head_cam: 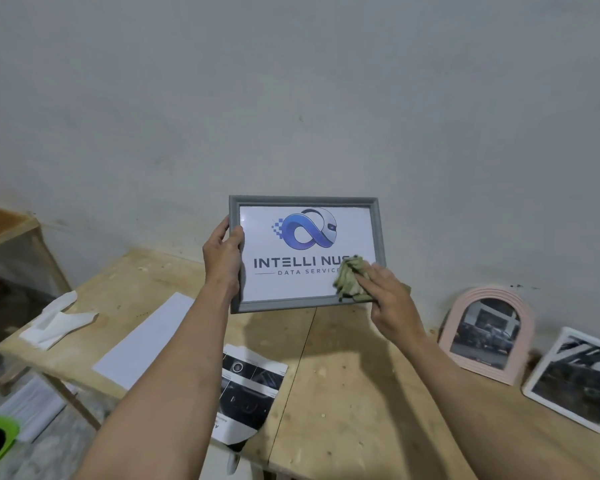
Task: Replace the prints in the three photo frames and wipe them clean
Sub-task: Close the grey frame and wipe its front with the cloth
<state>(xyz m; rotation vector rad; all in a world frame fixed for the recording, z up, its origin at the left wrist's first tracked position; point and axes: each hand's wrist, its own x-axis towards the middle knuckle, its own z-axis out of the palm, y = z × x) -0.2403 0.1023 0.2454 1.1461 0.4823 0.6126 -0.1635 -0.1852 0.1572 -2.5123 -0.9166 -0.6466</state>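
**Your two arms and hands, head view**

Measured from the grey photo frame [307, 252]: your left hand [222, 256] shows at its left edge, your right hand [390, 299] at its lower right corner. Both forearms are bare from wrist to the picture's bottom edge; no sleeve, glove, watch, ring or strap shows on either. Short nails are visible on the left thumb and on the right fingers [364, 284]. Nothing else of your body is in view.
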